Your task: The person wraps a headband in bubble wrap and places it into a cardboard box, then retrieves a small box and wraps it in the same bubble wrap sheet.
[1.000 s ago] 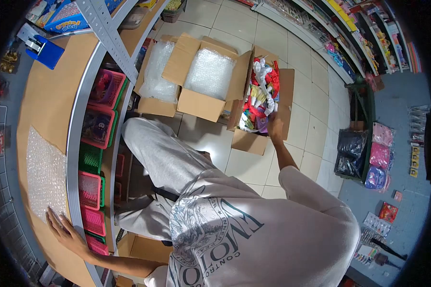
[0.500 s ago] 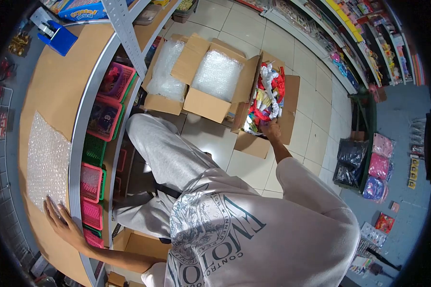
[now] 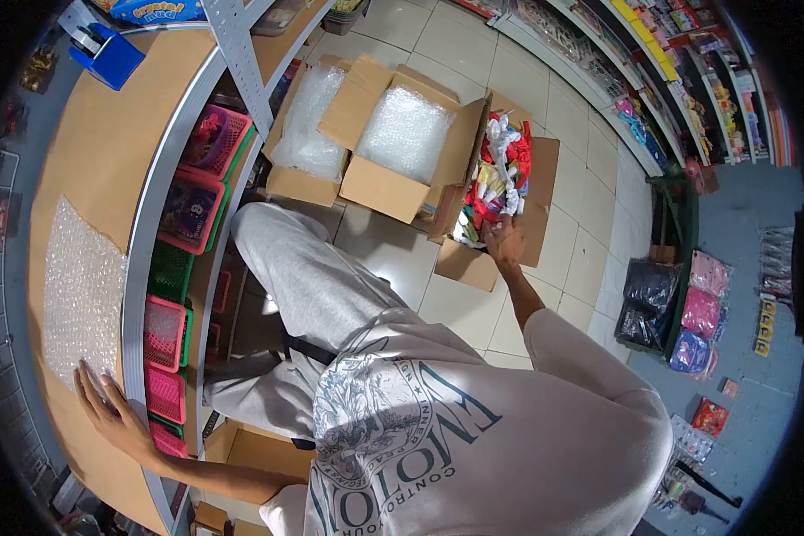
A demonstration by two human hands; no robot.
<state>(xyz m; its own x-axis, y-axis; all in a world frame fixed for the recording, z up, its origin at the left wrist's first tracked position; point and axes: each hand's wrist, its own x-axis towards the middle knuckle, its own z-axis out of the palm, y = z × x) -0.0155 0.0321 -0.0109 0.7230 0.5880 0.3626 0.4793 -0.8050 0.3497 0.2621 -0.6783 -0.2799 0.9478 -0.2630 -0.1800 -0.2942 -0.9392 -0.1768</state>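
Observation:
My left hand (image 3: 107, 413) lies flat on the tan shelf top, fingers stretched over the lower edge of a sheet of bubble wrap (image 3: 85, 290). Down to the right, my right hand (image 3: 506, 243) reaches into the near end of an open cardboard box (image 3: 542, 192). Its fingers look apart and touch the contents, though their tips are partly hidden. Inside that box lies a jumble of red wrapping (image 3: 520, 159), crumpled white wrapping (image 3: 502, 136) and small colourful items too tangled to name.
Beside that box stand a second open carton with bubble wrap (image 3: 406, 134) and a third with bubble wrap (image 3: 311, 125). A blue tape dispenser (image 3: 107, 58) sits on the shelf top. Pink and green baskets (image 3: 165, 330) line the shelf below. Stocked shelves (image 3: 634, 80) run along the far side.
My right hand has shifted slightly within the box, its fingers now more spread over the contents. The left hand stays on the bubble wrap. The view has tilted a little.

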